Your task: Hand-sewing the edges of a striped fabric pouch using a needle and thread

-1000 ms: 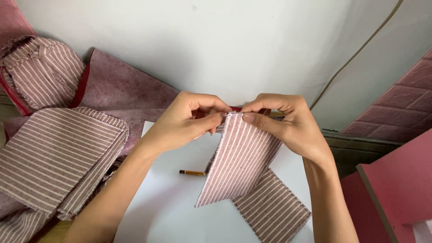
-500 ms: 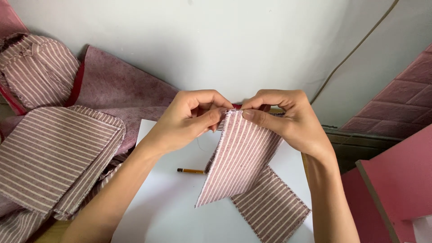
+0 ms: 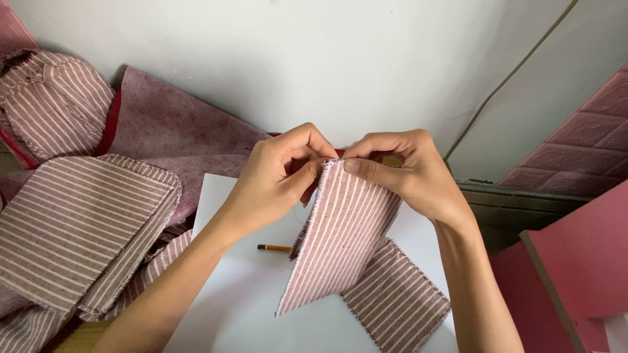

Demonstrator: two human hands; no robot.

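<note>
Both my hands pinch the top edge of a pink-and-white striped fabric piece [image 3: 340,235] held up above a white sheet [image 3: 248,307]. My left hand [image 3: 278,176] grips the upper left corner between thumb and fingers. My right hand [image 3: 405,170] grips the upper right edge, its thumb pressed on the cloth. The piece hangs down, folded lengthwise, its lower corner near the sheet. A second striped piece [image 3: 396,301] lies flat on the sheet below my right forearm. A small pencil [image 3: 275,248] lies on the sheet under my left wrist.
A stack of striped fabric pieces [image 3: 78,229] lies at the left. Behind it are a dusty pink cloth [image 3: 170,124] and another striped piece [image 3: 55,104]. A pink box edge [image 3: 569,261] stands at the right, and a pale wall fills the back.
My hands and the held fabric have stayed nearly in place; the fingers shifted slightly along the top edge.
</note>
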